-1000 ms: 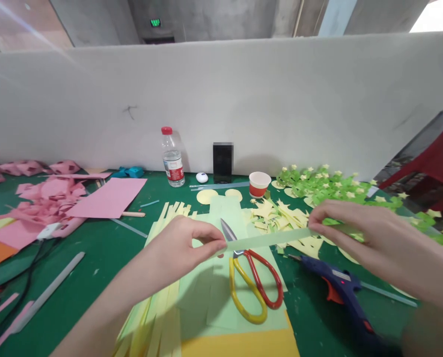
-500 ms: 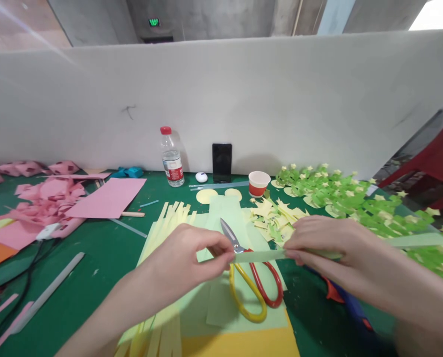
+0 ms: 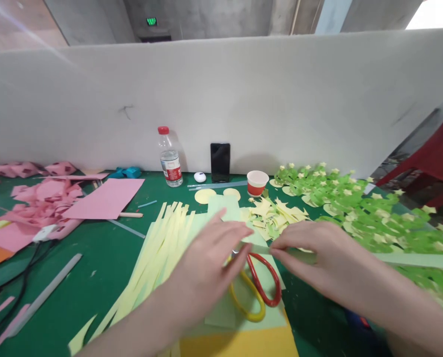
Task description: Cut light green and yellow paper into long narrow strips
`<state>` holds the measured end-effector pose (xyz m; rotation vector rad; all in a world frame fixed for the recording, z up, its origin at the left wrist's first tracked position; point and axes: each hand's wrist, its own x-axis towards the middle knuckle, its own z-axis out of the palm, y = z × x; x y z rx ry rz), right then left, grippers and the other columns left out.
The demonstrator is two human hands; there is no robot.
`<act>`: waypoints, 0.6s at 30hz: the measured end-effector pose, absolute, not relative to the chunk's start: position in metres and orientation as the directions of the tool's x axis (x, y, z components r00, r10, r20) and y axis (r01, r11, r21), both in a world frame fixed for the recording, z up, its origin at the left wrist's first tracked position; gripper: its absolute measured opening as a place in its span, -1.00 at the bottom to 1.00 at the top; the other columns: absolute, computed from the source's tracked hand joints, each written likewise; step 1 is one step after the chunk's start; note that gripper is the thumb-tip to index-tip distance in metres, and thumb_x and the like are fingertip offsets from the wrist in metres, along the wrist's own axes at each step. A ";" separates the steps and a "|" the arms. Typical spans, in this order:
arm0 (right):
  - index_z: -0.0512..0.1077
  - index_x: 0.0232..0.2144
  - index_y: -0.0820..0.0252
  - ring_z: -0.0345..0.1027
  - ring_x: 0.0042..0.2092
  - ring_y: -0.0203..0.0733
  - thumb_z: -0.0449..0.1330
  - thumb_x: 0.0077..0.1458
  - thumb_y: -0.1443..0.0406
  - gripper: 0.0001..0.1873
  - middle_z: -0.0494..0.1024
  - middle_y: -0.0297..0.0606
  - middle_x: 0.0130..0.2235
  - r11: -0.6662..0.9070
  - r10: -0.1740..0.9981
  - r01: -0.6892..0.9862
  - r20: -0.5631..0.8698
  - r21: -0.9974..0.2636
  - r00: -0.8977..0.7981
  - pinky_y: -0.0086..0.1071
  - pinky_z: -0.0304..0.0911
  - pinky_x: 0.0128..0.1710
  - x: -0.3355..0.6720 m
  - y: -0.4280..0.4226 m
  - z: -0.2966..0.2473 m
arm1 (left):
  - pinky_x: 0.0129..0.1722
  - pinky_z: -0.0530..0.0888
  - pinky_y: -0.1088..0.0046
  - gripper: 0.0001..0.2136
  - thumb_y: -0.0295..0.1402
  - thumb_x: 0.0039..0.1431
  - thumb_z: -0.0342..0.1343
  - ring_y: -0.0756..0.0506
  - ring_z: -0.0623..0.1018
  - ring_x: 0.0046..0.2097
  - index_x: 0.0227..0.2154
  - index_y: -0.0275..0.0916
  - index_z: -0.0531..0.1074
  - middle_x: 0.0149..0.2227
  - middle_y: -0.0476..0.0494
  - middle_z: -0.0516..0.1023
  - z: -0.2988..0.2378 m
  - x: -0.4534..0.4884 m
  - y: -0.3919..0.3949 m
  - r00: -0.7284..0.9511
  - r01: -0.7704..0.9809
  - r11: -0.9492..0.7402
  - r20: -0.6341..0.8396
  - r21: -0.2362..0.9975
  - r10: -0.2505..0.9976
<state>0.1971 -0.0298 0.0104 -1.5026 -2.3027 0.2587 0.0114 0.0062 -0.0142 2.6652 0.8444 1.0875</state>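
A narrow pale green paper strip spans the short gap between my two hands, and its long tail shows again past my right wrist. My right hand pinches it between thumb and fingers. At the strip's left end are the thumb and forefinger of my left hand, closed on it and slightly blurred. Beneath lie scissors with one red and one yellow handle; my left hand hides their blades. They rest on light green paper sheets. Left of these is a bundle of pale yellow strips.
Yellow paper scraps lie beyond my right hand, beside a paper cup. Green star-topped paper pieces fill the right side. At the back stand a water bottle and a phone. Pink paper is on the left.
My left hand has moved right and turned over the scissors, covering their blades. My right hand has shifted slightly left. The exposed strip between the hands is shorter.
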 end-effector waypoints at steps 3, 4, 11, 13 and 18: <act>0.41 -0.66 0.22 0.30 -0.55 -0.33 0.02 0.03 0.43 -0.70 0.45 -0.33 -0.62 0.436 0.899 0.844 0.200 -0.312 -0.390 -0.47 0.11 -0.55 0.188 -0.031 0.007 | -0.24 0.49 0.51 -0.86 -0.45 0.22 -0.08 -0.01 0.54 -0.27 -0.30 -0.26 0.39 -0.30 -0.09 0.56 -0.022 0.021 -0.004 0.622 0.361 -0.839 0.565 0.408 0.543; 0.40 -0.67 0.23 0.28 -0.57 -0.33 0.03 0.02 0.44 -0.71 0.44 -0.33 -0.63 0.437 0.898 0.850 0.206 -0.295 -0.390 -0.48 0.08 -0.57 0.186 -0.032 0.006 | -0.31 0.49 0.55 -0.85 -0.46 0.22 -0.08 0.00 0.54 -0.30 -0.32 -0.25 0.40 -0.32 -0.09 0.57 -0.023 0.021 -0.005 0.623 0.356 -0.825 0.546 0.440 0.560; 0.44 -0.67 0.21 0.28 -0.57 -0.35 0.04 0.01 0.44 -0.70 0.43 -0.34 -0.64 0.440 0.894 0.839 0.242 -0.320 -0.377 -0.49 0.07 -0.56 0.182 -0.032 0.005 | -0.38 0.44 0.57 -0.90 -0.48 0.13 0.02 0.01 0.52 -0.39 -0.40 -0.28 0.44 -0.42 -0.02 0.57 -0.016 0.018 -0.002 0.603 0.414 -0.742 0.452 0.527 0.657; 0.44 -0.67 0.21 0.28 -0.56 -0.35 0.02 0.03 0.42 -0.68 0.43 -0.33 -0.64 0.445 0.892 0.832 0.248 -0.333 -0.378 -0.49 0.09 -0.55 0.183 -0.032 0.005 | -0.42 0.43 0.58 -0.91 -0.51 0.08 0.05 0.01 0.52 -0.41 -0.44 -0.28 0.45 -0.44 0.00 0.57 -0.013 0.016 0.002 0.595 0.448 -0.711 0.413 0.543 0.690; 0.45 -0.61 0.20 0.34 -0.52 -0.27 -0.01 0.07 0.36 -0.68 0.48 -0.29 -0.58 0.409 0.902 0.847 0.290 -0.340 -0.319 -0.46 0.18 -0.51 0.200 -0.031 0.010 | -0.43 0.42 0.55 -0.87 -0.51 0.02 0.03 -0.01 0.53 -0.42 -0.52 -0.25 0.46 -0.45 0.01 0.59 -0.003 0.006 0.018 0.500 0.571 -0.615 0.364 0.544 0.786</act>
